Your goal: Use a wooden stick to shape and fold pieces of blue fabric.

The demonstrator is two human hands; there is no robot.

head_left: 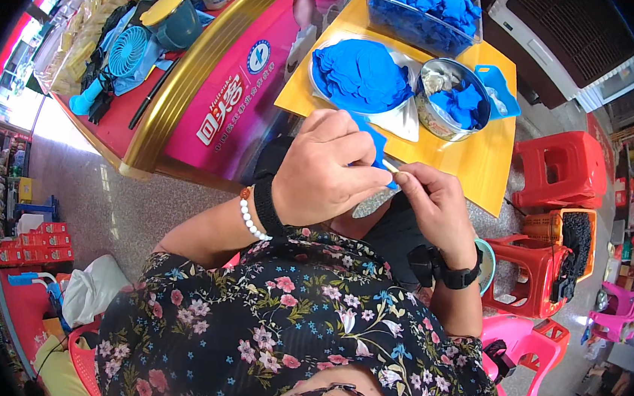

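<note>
In front of my chest, my left hand (327,170) is closed on a blue cloth-like piece (373,141), part of which sticks up past the fingers. My right hand (438,210) pinches the end of a thin pale stick-like bit (389,166) between thumb and forefinger. That bit meets the blue piece near my left fingertips; whether the two are joined I cannot tell. Beyond my hands, a pile of flat blue pieces (362,75) lies on a white plate or sheet. To its right stands a round tin (447,130) holding folded blue pieces and whitish bits.
The yellow table (485,175) carries a clear bin (422,28) of blue pieces and a small blue basket (505,101). A pink-sided counter (243,93) with a blue fan (128,52) stands left. Red stools (561,170) and a pink chair (525,359) are on the right.
</note>
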